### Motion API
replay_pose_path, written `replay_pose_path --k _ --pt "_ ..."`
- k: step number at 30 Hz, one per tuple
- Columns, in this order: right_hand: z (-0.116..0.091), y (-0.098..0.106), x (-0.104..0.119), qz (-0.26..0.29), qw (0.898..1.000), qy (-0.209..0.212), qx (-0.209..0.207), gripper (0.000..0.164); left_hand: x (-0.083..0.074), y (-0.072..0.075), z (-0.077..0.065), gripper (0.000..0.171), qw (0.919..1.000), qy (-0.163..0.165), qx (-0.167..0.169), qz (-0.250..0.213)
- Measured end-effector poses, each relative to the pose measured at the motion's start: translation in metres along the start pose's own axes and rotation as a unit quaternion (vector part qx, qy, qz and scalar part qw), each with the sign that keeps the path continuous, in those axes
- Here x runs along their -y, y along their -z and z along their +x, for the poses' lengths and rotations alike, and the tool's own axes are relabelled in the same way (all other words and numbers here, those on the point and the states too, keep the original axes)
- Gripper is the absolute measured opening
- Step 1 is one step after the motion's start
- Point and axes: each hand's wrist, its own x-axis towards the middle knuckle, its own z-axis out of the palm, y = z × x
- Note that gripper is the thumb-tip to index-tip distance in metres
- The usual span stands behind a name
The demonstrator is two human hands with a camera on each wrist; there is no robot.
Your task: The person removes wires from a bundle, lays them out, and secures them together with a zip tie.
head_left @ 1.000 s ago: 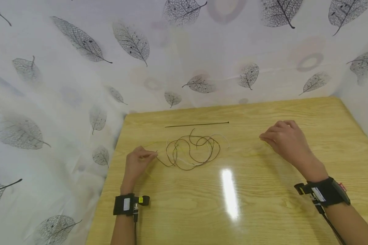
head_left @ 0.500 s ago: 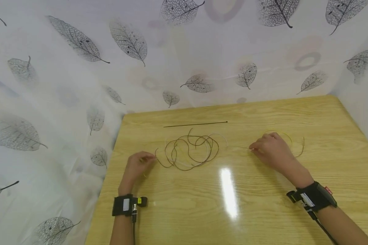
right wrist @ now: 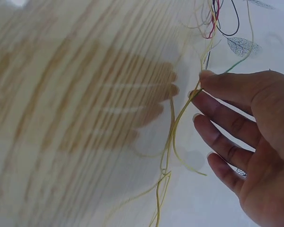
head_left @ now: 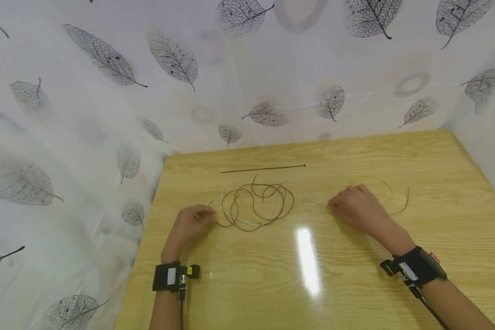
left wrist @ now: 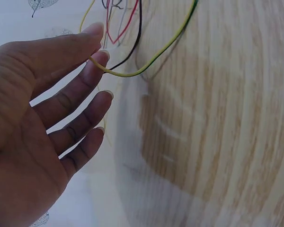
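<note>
In the left wrist view my left hand (head_left: pixel 193 224) pinches a yellow-green wire (left wrist: pixel 132 75) between thumb and index fingertip, the other fingers loosely bent. It stands at the left end of a tangle of dark wire (head_left: pixel 253 198) that lies in loops mid-table. A white wire (head_left: pixel 303 189) runs through the same tangle. On the right, my right hand (head_left: pixel 360 208) pinches thin yellow wires (right wrist: pixel 172 135) between thumb and fingertip, with their ends hanging down. Part of a yellow wire (head_left: pixel 377 178) curves out behind that hand.
Behind the tangle a thin black strip (head_left: pixel 264 168) with a small knob at one end lies across the wood-grain table (head_left: pixel 255 275). Both wrist views also show a red wire (left wrist: pixel 130 21) among the others. A leaf-print curtain (head_left: pixel 214 59) hangs along the table's back and left.
My right hand has moved left and nearer the tangle, and yellow wire now shows to its right. My left hand has shifted slightly right.
</note>
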Motion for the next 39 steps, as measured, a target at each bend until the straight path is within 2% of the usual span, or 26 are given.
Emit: replay_pose_path --k 8,15,18,20,23,26,30,33,35,39 --pt "-0.005 0.002 0.004 0.013 0.999 0.028 0.025 0.02 -0.014 -0.004 0.0 0.024 0.9985 0.02 0.039 -0.034" --pt "-0.007 0.003 0.006 0.017 0.999 0.03 0.025 0.025 -0.018 -0.005 -0.001 0.025 0.9983 0.019 0.046 -0.029" --pt "-0.011 0.006 0.007 0.055 0.998 0.012 0.03 0.027 -0.017 -0.005 -0.001 0.025 0.9982 0.014 0.048 -0.033" --pt "-0.015 0.009 0.008 0.102 0.994 -0.004 0.026 0.028 -0.017 -0.005 -0.001 0.025 0.9981 0.011 0.049 -0.034" --pt "-0.023 0.016 0.008 0.165 0.986 -0.026 0.002 0.026 -0.017 -0.004 -0.001 0.023 0.9984 0.006 0.048 -0.03" --pt "-0.032 0.026 0.005 0.201 0.978 -0.055 -0.03 0.021 -0.018 -0.002 0.001 0.021 0.9988 -0.008 0.04 -0.027" --pt "-0.04 0.042 -0.008 0.19 0.973 -0.107 -0.074 0.016 -0.022 0.0 0.005 0.019 0.999 -0.031 0.026 -0.021" --pt "-0.042 0.049 -0.021 0.143 0.975 -0.145 -0.082 0.015 -0.026 0.001 0.01 0.02 0.9988 -0.045 0.018 -0.01" --pt "-0.041 0.051 -0.03 0.107 0.978 -0.166 -0.063 0.016 -0.031 0.001 0.014 0.021 0.9981 -0.06 0.012 0.0" --pt "-0.039 0.046 -0.044 0.068 0.976 -0.207 0.016 0.023 -0.045 -0.001 0.021 0.023 0.9958 -0.091 0.001 0.009"
